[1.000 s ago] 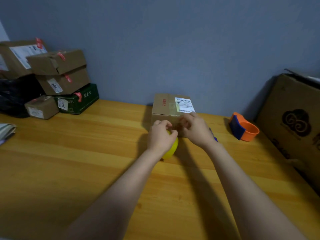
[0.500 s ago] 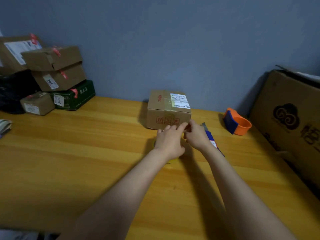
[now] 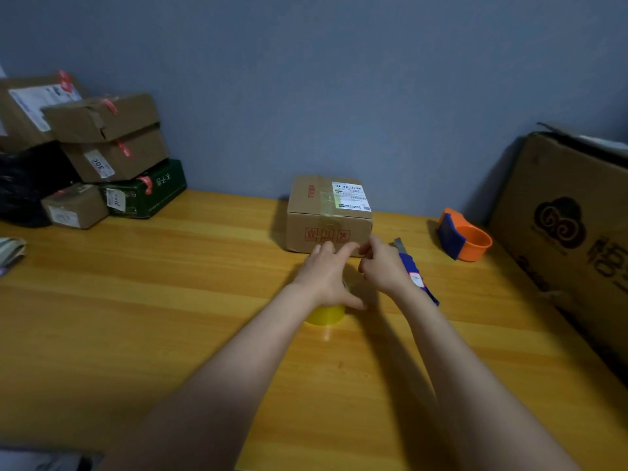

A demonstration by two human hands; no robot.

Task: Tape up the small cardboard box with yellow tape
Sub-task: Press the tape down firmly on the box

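The small cardboard box [image 3: 328, 215] stands closed at the back middle of the wooden table [image 3: 136, 317], with a white label on top and red print on its front. A roll of yellow tape [image 3: 326, 314] lies flat on the table in front of it. My left hand [image 3: 328, 275] presses down on the roll and hides most of it. My right hand [image 3: 380, 265] is just right of the left, thumb and fingers pinched together near the left fingertips, seemingly on the tape's free end; the tape between them is hard to make out.
A blue utility knife [image 3: 416, 275] lies under my right wrist. An orange and blue tape dispenser [image 3: 464, 236] sits at the right. A large cardboard box [image 3: 571, 226] fills the right edge. Stacked parcels [image 3: 102, 147] and a black bag [image 3: 23, 185] occupy the back left.
Both hands drew back from the box toward me. The yellow roll went from being held up against the box front to lying flat on the table under my left hand.
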